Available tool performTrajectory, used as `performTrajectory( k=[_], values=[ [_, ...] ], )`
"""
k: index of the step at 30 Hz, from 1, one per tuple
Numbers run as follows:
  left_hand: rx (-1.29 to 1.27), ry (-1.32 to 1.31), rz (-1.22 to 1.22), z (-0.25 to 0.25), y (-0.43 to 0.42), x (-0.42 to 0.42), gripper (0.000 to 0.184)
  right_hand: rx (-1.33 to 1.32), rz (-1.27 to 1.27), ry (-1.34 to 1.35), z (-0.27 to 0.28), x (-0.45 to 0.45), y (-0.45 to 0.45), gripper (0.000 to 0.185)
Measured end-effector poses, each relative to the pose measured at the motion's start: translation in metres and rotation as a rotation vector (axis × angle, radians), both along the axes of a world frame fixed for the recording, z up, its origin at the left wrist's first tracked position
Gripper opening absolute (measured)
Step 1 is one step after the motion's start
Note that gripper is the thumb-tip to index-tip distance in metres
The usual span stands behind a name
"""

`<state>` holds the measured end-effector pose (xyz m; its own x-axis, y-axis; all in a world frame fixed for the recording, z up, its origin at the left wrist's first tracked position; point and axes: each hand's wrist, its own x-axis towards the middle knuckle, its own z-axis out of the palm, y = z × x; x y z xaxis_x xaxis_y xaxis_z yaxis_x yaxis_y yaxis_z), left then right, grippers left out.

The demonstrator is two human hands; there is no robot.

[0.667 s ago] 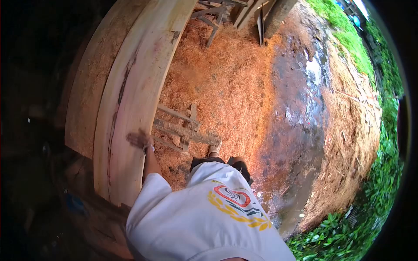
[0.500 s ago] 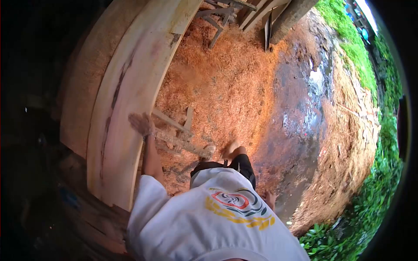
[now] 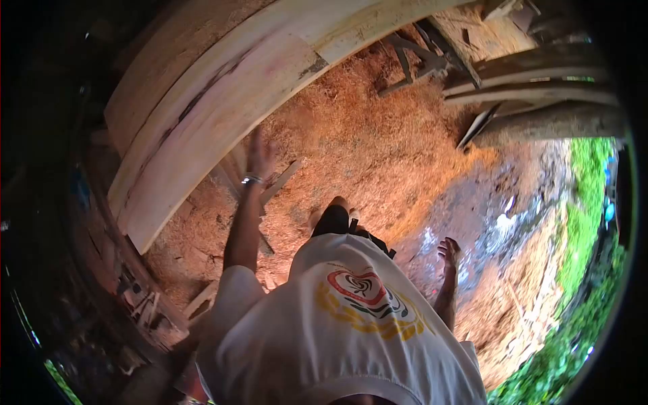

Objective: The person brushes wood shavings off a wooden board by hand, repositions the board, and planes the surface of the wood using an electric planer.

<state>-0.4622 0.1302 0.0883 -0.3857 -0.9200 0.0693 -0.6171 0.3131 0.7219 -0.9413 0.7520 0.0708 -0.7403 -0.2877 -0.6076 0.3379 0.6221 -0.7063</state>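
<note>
A long pale wooden plank (image 3: 223,108) with a dark crack along it runs from the lower left to the upper right. Just off its near edge, my left hand (image 3: 260,160) is raised with fingers stretched, blurred by motion and holding nothing; a bracelet circles the wrist. My right hand (image 3: 449,251) hangs out to the right over the wet ground, its fingers loosely bent and apart, with nothing in it. Below the left hand, partly covered by my arm, stands a wooden trestle (image 3: 280,182).
A brown board (image 3: 158,81) lies along the plank's far side. Another wooden support (image 3: 425,61) stands at the upper middle, near stacked timbers (image 3: 547,125) at the right. Sawdust (image 3: 351,135) covers the ground, giving way to a wet muddy patch (image 3: 486,223). Scrap wood (image 3: 148,307) lies lower left.
My left hand has come off the plank's surface and is now beside its edge. The right hand has swung outward into fuller view. The view has turned, and my feet have shifted.
</note>
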Motion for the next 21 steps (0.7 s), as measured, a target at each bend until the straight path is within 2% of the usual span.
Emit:
performTrajectory(
  k=[2, 3, 5, 7, 8, 9, 10, 11, 12, 13, 14, 16, 17, 19, 21],
  values=[
    [-0.1, -0.043, 0.317, 0.001, -0.026, 0.025, 0.073, 0.002, 0.013, 0.019, 0.022, -0.044, -0.039, 0.043],
    [-0.141, -0.141, 0.444, -0.014, -0.044, 0.041, 0.071, 0.02, 0.037, 0.005, 0.025, -0.061, -0.052, 0.042],
    [-0.177, -0.508, 0.626, -0.07, -0.089, 0.078, 0.069, 0.059, 0.067, -0.02, 0.021, -0.084, -0.061, 0.04],
    [-0.234, -0.796, 0.692, -0.125, -0.132, 0.083, 0.072, -0.048, 0.07, -0.164, -0.031, -0.121, -0.031, 0.039],
    [-0.218, -0.721, 0.767, -0.104, -0.148, 0.038, 0.075, -0.068, 0.008, -0.326, -0.07, -0.147, -0.006, 0.038],
    [-0.197, -0.654, 0.842, -0.103, -0.167, -0.002, 0.079, -0.061, -0.029, -0.31, -0.048, -0.134, -0.02, 0.038],
    [-0.293, -0.559, 0.725, -0.116, -0.189, -0.036, 0.081, 0.151, 0.124, -0.137, -0.029, -0.117, -0.041, 0.035],
    [-0.376, -0.47, 0.597, -0.125, -0.211, -0.072, 0.082, 0.204, -0.024, -0.378, -0.108, -0.167, 0.027, 0.035],
    [-0.42, -0.46, 0.551, -0.113, -0.217, -0.136, 0.079, 0.189, 0.004, -0.396, -0.063, -0.142, -0.008, 0.033],
    [-0.463, -0.45, 0.503, -0.09, -0.221, -0.205, 0.076, -0.012, -0.249, -0.726, -0.1, -0.156, 0.045, 0.032],
    [-0.505, -0.442, 0.455, -0.069, -0.225, -0.274, 0.073, 0.124, -0.176, -0.608, -0.07, -0.145, 0.022, 0.032],
    [-0.452, -0.168, 0.239, -0.066, -0.227, -0.393, 0.07, 0.267, -0.129, -0.482, -0.016, -0.148, -0.047, 0.031],
    [-0.207, -0.047, 0.116, -0.062, -0.226, -0.452, 0.073, 0.303, -0.111, -0.432, 0.003, -0.155, -0.082, 0.031],
    [0.372, 0.181, -0.478, 0.017, -0.218, -0.546, 0.085, 0.35, -0.054, -0.333, 0.031, -0.178, -0.141, 0.031],
    [0.606, 0.278, -0.993, 0.009, -0.175, -0.627, 0.078, 0.333, 0.006, -0.254, 0.065, -0.194, -0.222, 0.03]
  ],
)
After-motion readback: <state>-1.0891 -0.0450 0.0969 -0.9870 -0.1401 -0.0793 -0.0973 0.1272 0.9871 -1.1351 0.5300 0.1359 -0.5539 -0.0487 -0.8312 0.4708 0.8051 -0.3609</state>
